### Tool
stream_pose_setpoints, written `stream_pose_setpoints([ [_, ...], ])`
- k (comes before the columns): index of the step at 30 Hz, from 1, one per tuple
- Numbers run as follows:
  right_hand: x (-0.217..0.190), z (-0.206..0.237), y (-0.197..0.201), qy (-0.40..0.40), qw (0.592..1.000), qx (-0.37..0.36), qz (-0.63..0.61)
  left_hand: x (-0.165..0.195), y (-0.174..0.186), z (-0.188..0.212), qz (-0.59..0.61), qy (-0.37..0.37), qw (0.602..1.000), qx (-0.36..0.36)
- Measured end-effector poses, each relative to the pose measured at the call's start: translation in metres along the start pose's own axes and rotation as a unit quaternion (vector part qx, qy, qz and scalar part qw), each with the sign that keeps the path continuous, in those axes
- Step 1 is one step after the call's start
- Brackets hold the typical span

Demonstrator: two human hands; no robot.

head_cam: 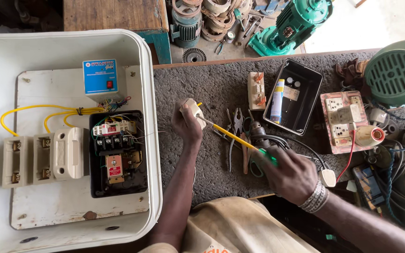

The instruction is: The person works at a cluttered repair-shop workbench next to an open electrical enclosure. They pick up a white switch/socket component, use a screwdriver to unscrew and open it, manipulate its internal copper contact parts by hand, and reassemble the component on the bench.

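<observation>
The left hand [187, 122] is closed around a small white fuse carrier [195, 111], holding it up over the grey-carpeted workbench [202, 84] near that bench's left edge, just right of the big white enclosure. The right hand [289, 173] grips the green handle of a screwdriver [230, 136] with a yellow shaft, fingers wrapped tight, and the tip of the blade meets the fuse carrier at its right side (whether it sits in a screw head is too small to tell). A stack of metal bangles [316, 197] rings the right wrist. Beneath the screwdriver shaft, pliers [236, 125] and other hand tools lie on the bench about its middle. Farther back sit a cream fuse base [256, 90] and an open black box [296, 96] with a spray can [277, 100] lying in it. A pink switchboard with sockets [343, 121] lies toward the bench's right edge, close to a green fan-cowled motor [397, 70] at the far right corner. The white enclosure [148, 140] off the bench's left edge holds a blue-faced unit [100, 76], a black contactor block [117, 152], yellow wires [48, 110] and three cream fuse holders [43, 158] on a white backplate. A teal motor [296, 21] stands on the floor beyond the bench's far edge.
</observation>
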State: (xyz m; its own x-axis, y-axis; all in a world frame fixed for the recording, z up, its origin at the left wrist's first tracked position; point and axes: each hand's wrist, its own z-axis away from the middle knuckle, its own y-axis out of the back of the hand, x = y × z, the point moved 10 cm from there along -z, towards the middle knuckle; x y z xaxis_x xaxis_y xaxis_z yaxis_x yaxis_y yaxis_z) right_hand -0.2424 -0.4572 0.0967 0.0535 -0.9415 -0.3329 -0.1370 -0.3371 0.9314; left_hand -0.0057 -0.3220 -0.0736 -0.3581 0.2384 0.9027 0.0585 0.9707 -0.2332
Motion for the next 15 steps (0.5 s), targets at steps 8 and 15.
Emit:
stream_pose_setpoints([
  [8, 0.045, 0.015, -0.059, -0.291, 0.839, -0.085, -0.452, -0.008, 0.009, 0.003, 0.022, 0.045, 0.998, 0.033],
  [15, 0.05, 0.03, -0.064, -0.392, 0.682, -0.065, -0.613, 0.022, -0.004, 0.001, -0.028, -0.072, 0.997, -0.02],
])
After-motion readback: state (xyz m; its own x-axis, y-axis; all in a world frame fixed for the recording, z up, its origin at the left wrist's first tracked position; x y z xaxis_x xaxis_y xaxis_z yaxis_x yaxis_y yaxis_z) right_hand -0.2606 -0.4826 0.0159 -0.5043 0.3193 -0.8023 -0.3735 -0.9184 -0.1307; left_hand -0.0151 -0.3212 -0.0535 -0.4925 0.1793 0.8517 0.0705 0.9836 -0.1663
